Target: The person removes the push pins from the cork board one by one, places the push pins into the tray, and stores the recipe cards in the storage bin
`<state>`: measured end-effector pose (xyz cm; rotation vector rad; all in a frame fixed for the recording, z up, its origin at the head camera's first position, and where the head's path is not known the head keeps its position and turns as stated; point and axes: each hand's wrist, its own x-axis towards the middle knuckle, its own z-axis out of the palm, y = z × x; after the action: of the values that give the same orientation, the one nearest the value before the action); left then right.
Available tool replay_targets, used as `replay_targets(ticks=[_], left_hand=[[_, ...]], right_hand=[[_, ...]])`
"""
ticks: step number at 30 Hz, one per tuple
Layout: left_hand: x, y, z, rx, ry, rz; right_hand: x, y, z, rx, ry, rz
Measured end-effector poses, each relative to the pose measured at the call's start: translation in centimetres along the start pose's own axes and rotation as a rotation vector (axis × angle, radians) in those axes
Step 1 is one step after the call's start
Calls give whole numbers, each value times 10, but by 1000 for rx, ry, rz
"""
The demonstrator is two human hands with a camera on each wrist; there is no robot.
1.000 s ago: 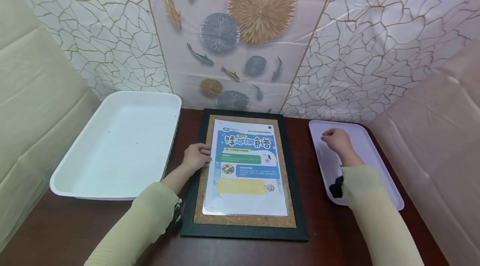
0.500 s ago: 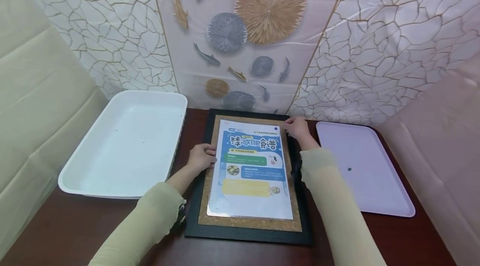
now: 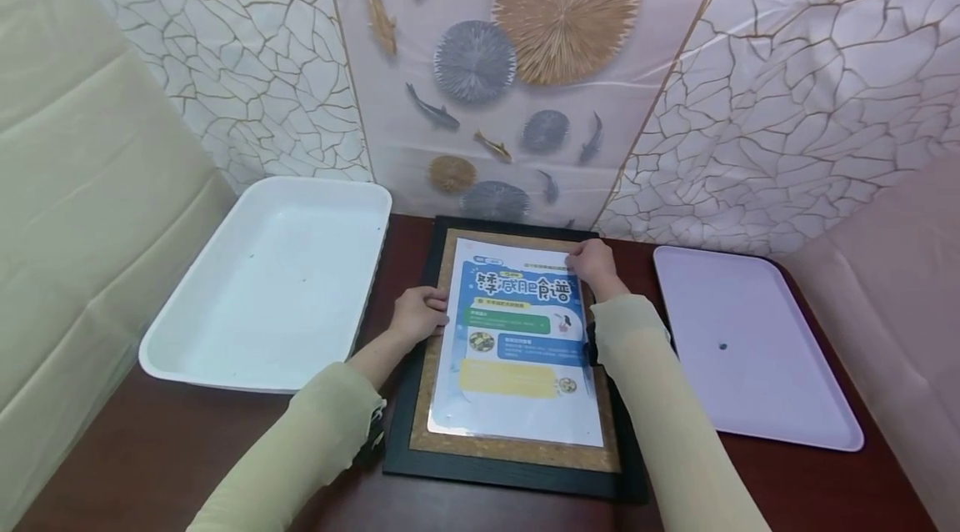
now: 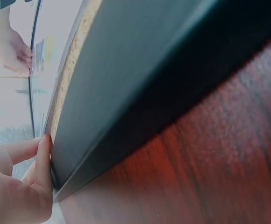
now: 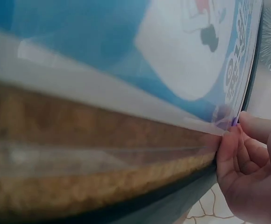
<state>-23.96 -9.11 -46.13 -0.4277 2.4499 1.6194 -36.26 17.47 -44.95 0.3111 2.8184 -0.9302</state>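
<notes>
A laminated poster [image 3: 517,419] with blue, green and yellow print lies on a cork board [image 3: 480,447] in a black frame [image 3: 510,478]. At the poster's upper right corner my right hand [image 3: 595,268] has its thumb and fingertips around a small purple pushpin [image 5: 234,122]. The head view hides the pin behind that hand. My left hand [image 3: 420,314] rests at the poster's left edge, over the cork and frame border. Up close, in the left wrist view, the thumb and index fingertip of the left hand [image 4: 21,182] meet right at the sheet's edge.
To the left stands a deep white tray [image 3: 195,348] with a few tiny specks in it. A shallow lavender tray [image 3: 787,399] on the right holds one small dark dot [image 3: 722,346]. Behind the dark red table [image 3: 97,465] rises a patterned backdrop [image 3: 480,157].
My right hand has left the lavender tray, reached the frame's upper right side, then moved slightly left onto the purple pin at the poster's corner. My left hand has stayed at the poster's left edge.
</notes>
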Motion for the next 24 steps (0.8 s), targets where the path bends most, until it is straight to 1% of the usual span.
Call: replay_targets(ticks=[6, 11, 17, 24], left_hand=[[0, 1, 1, 7, 8, 6], [0, -1, 1, 10, 11, 8], [1, -2, 1, 8, 13, 20], [-1, -1, 0, 13, 15, 25]], right_hand=[[0, -4, -2, -57, -1, 6], [0, -6, -2, -76, -17, 9], [2, -6, -1, -76, -25, 16], [0, -6, 0, -35, -20, 25]])
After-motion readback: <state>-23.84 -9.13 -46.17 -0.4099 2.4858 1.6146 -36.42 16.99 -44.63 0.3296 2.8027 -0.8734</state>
